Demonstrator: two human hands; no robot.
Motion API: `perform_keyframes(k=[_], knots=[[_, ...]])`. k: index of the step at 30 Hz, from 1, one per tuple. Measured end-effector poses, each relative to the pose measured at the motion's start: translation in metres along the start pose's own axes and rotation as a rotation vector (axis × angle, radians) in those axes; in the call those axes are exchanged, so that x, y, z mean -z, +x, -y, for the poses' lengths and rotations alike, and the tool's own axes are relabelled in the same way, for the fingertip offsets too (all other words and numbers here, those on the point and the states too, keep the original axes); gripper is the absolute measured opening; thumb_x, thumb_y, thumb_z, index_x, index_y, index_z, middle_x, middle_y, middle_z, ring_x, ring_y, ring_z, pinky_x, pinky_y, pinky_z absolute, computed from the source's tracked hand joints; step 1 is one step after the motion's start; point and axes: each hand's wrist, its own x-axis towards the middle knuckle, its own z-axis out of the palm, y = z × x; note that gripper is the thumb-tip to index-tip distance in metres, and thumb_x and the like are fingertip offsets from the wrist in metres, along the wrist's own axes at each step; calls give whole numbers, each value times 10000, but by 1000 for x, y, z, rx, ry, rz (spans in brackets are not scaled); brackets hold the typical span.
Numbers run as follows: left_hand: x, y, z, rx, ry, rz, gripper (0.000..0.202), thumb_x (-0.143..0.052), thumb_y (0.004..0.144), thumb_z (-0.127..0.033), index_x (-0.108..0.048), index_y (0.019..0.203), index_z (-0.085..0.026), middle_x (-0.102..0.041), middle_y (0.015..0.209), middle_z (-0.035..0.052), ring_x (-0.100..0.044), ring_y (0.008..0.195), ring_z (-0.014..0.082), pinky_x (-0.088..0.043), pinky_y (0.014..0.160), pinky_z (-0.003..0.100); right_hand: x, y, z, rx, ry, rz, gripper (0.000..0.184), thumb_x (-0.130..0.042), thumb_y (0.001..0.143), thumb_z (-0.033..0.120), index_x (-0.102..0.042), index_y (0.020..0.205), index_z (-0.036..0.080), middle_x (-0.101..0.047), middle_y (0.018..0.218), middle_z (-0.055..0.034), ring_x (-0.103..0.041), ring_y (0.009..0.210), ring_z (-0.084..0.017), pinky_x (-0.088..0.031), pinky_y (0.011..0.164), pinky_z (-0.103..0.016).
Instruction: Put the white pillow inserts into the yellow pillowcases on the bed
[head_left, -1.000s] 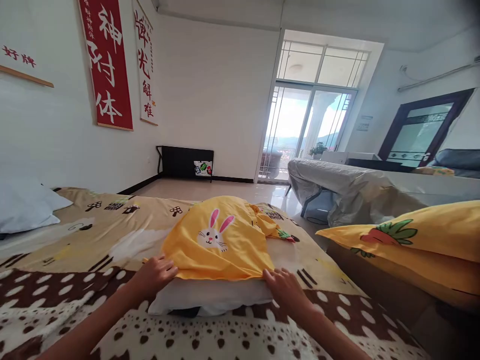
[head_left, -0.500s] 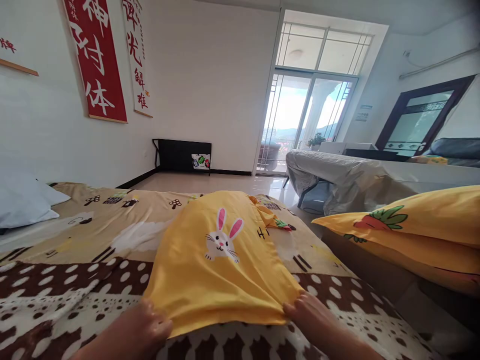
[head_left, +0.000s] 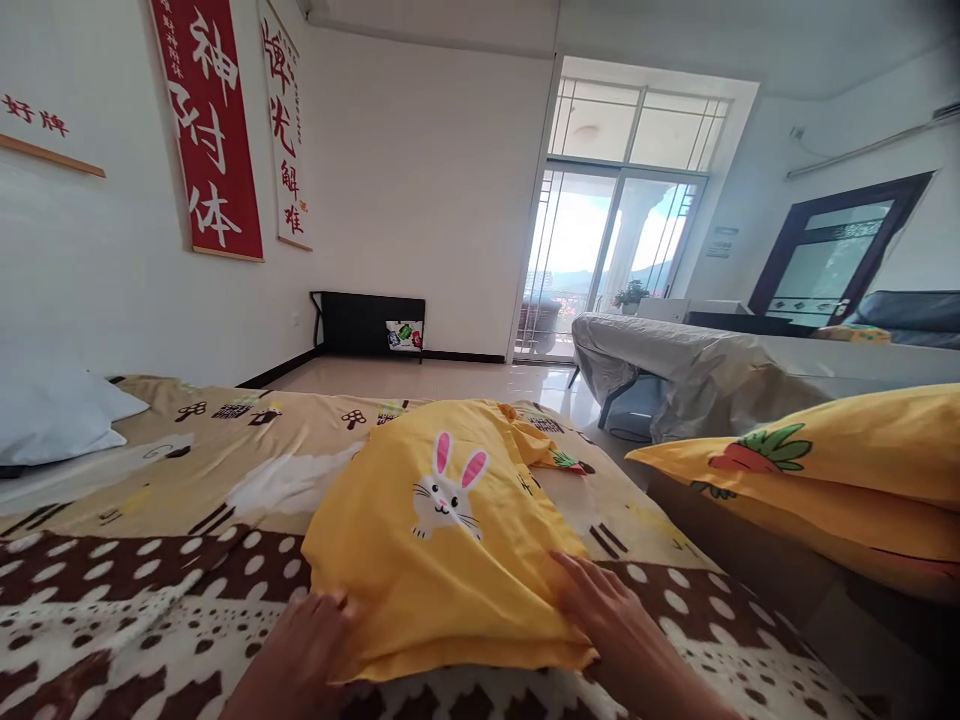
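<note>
The hands were apart, one on each side of the yellow case point(head_left: 420, 585): the left hand point(head_left: 311, 635) at its near left corner, the right hand point(head_left: 600, 610) slightly farther up its right edge, fingers extended over the cloth. Whether either pinched the fabric, I could not tell. The case lay on the patterned bedding point(head_left: 277, 475) between and beyond them, its long axis seemingly running near to far; neither hand was clearly nearer.
</note>
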Motion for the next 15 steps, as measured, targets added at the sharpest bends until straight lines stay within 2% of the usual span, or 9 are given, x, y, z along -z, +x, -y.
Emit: perform_keyframes(k=[2,3,5,7,8,10,13,15], knots=[[-10,13,-2,59,38,-1,590,-521,699,-144,-487,1287,-183,-584,1238,133,-539,1102,292,-445,903,399,-27,9,2,-25,-43,-78,776,-423,575,7,-469,1328,186,-333,1478,-139,-361,1319,-266,-418,971,-413],[-17,20,-4,80,60,23,608,-509,701,-127,-473,1306,-182,-564,1267,138,-524,1120,296,-435,913,415,-43,15,5,-35,-82,-107,836,-414,594,-4,-360,1408,178,-335,1473,-156,-376,1311,-268,-443,945,-405],[-30,36,-7,90,129,59,509,-462,736,-67,-547,1223,-188,-594,1212,131,-549,1066,283,-435,892,424,-71,30,11,-58,-182,-142,822,-401,665,-18,-273,1453,178,-446,1390,-175,-480,1218,-280,-495,861,-386],[-31,55,-3,42,206,65,400,-417,769,-13,-621,1068,-183,-638,1079,112,-583,953,252,-453,824,392,-78,46,15,-69,-271,-136,737,-410,735,-8,-320,1438,193,-592,1205,-152,-594,1028,-264,-528,751,-340],[-25,64,2,-1,241,47,355,-408,785,-9,-635,1001,-176,-648,1002,101,-590,888,238,-460,778,371,-71,55,16,-63,-299,-128,702,-417,760,1,-348,1428,205,-635,1099,-130,-619,935,-246,-532,700,-313],[-1,82,17,-60,304,-51,283,-408,817,-32,-636,922,-163,-639,879,91,-578,794,230,-456,698,347,-43,68,16,-55,-315,-136,666,-422,797,22,-367,1426,233,-654,970,-105,-624,841,-227,-531,650,-290],[46,94,36,-25,349,-308,231,-411,843,-84,-620,929,-135,-616,843,116,-551,779,249,-444,678,365,3,71,16,-87,-292,-257,642,-370,851,51,-307,1457,253,-632,1059,-137,-612,876,-241,-537,700,-332],[63,83,39,-59,307,-384,237,-413,836,-96,-610,963,-136,-619,860,125,-547,790,252,-442,686,369,13,55,17,-56,-275,-312,634,-337,872,68,-264,1470,265,-605,1165,-152,-610,925,-255,-532,738,-367]])
